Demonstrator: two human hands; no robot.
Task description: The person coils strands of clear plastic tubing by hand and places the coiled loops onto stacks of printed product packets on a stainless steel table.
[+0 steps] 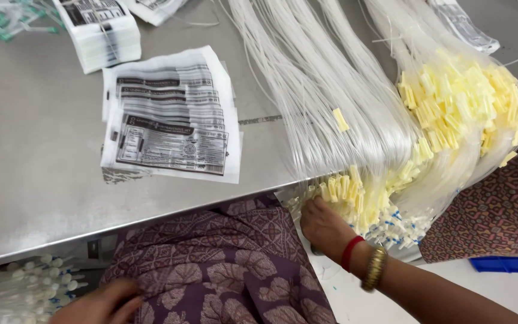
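Reaching into the yellow-tipped tube bundle (355,180) overhanging the bench (37,168) edge, the right hand (325,225) curls on its ends; the left hand (100,303) rests half-open on purple cloth (223,264).

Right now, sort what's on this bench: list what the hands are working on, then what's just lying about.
In hand:
- right hand, reaching into the yellow-tipped tube ends
- bundle of clear thin tubes hanging over the table edge
- left hand, low on the patterned purple cloth

Lying about:
- fanned printed pouches
- banded stack of pouches
- green-tipped pieces
- second yellow-tipped bundle
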